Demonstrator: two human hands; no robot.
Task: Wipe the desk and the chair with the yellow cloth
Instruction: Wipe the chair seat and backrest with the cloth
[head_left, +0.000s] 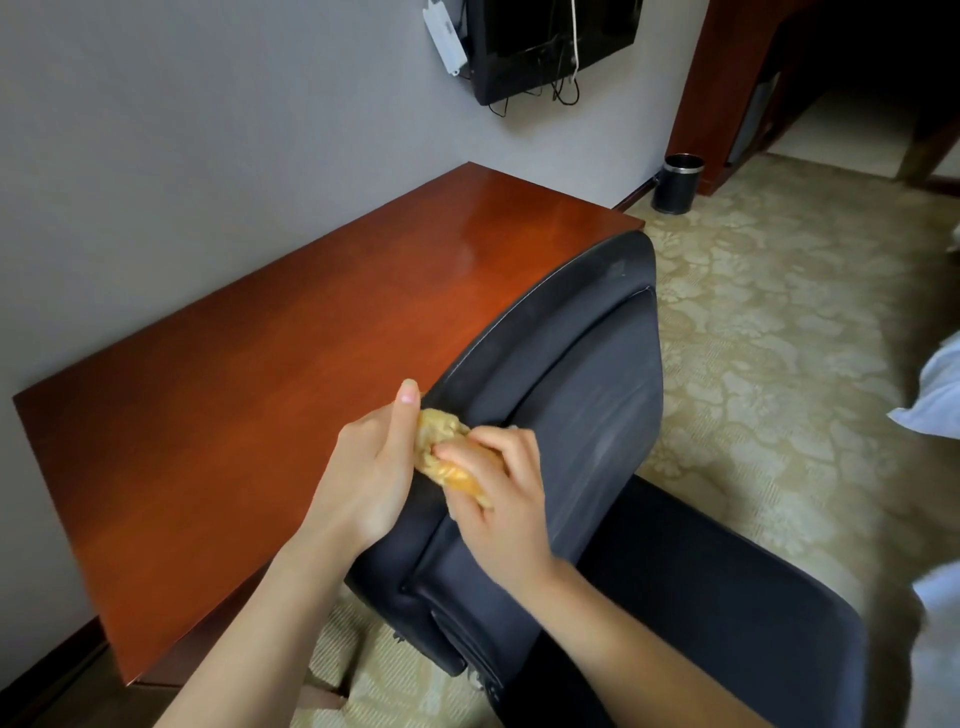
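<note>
The yellow cloth (444, 447) is bunched up on the top edge of the dark chair's backrest (571, 395). My right hand (506, 493) grips the cloth from the right, fingers curled over it. My left hand (376, 467) holds the cloth's left side, thumb straight and pointing up. The chair's seat (727, 597) extends to the lower right. The red-brown wooden desk (260, 395) stands along the grey wall, just left of the chair back; its top is bare.
A black waste bin (678, 183) stands on the patterned carpet beyond the desk's far end. A black wall-mounted screen (550, 47) with dangling cables hangs above. White fabric (935, 400) lies at the right edge. Dark wooden furniture (727, 93) is at the back right.
</note>
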